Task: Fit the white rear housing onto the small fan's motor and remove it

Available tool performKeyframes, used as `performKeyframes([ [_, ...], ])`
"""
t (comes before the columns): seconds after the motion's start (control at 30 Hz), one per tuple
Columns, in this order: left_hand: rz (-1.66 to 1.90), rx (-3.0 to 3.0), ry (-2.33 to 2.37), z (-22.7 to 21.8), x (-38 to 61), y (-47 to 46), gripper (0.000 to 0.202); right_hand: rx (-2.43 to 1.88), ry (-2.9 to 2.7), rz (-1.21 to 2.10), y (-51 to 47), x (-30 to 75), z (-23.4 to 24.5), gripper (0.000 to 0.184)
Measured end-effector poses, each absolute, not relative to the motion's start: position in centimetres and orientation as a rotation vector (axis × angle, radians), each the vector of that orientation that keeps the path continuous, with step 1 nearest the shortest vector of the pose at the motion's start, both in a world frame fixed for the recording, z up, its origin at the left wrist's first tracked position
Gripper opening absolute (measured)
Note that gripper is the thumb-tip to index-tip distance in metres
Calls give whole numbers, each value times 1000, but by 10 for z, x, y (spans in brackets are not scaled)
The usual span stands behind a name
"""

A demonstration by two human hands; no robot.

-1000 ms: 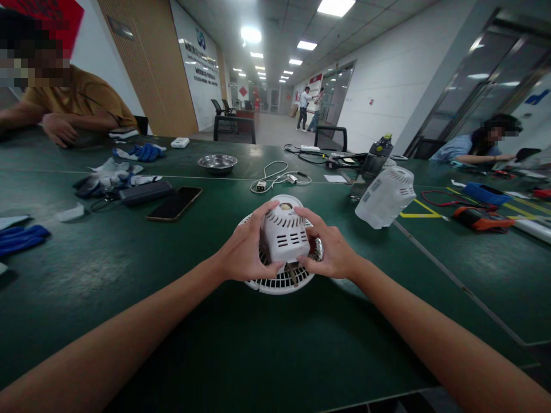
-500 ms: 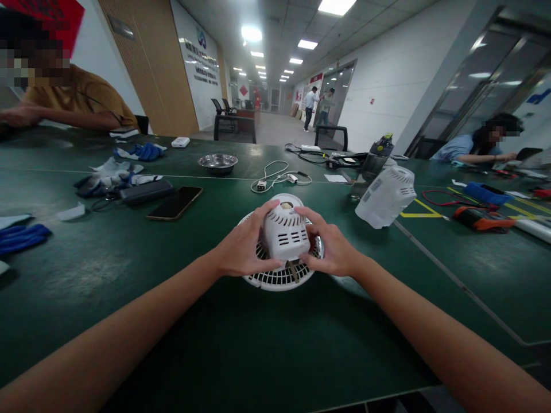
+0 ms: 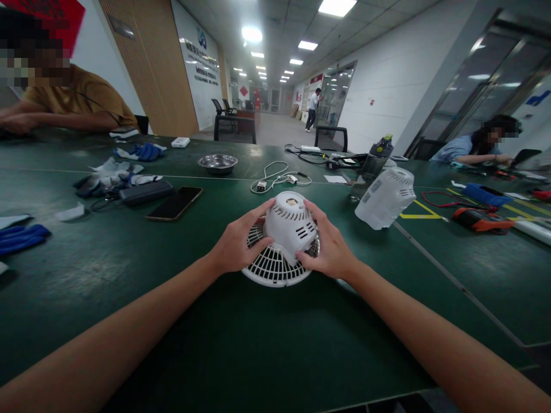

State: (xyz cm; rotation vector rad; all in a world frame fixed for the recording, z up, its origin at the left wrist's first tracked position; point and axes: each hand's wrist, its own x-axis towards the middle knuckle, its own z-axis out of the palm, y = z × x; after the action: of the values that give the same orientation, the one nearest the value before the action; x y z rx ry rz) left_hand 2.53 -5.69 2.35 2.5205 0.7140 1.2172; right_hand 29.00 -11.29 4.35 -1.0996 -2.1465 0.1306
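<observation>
In front of me a white slotted plastic motor housing sits on a round white fan grille, which lies on the green table. My left hand grips the housing from the left, fingers at its upper edge and thumb on its lower side. From the right, my right hand holds the same housing, its thumb near the lower front corner. A hole shows in the housing's top. My fingers hide parts of its sides and the grille's right portion.
Behind the grille lies a white cable, with a metal bowl further left. A phone and gloves lie left. Another white slotted housing leans by a bottle at right. A multimeter lies beyond. Two people sit at the table.
The housing has turned between my hands, its slotted side swinging from the front to the right. The grille's front is more exposed. Both hands have shifted slightly with it.
</observation>
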Motion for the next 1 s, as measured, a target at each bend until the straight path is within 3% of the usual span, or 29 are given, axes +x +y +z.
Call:
performKeyframes([
  [0.13,1251,2441,877,24,24,-55,65,-1141,-2067,199,-105,301,41,104],
  [0.4,1303,2088,1437,14,12,-30,35,-1236,-2029,325,-102,303,41,113],
  [0.63,1040,2389,1559,13,-8,-16,16,-1233,-2023,307,-102,303,40,111],
  [1.0,425,2668,1866,20,2,-21,21,-1224,-2022,308,-102,301,39,111],
])
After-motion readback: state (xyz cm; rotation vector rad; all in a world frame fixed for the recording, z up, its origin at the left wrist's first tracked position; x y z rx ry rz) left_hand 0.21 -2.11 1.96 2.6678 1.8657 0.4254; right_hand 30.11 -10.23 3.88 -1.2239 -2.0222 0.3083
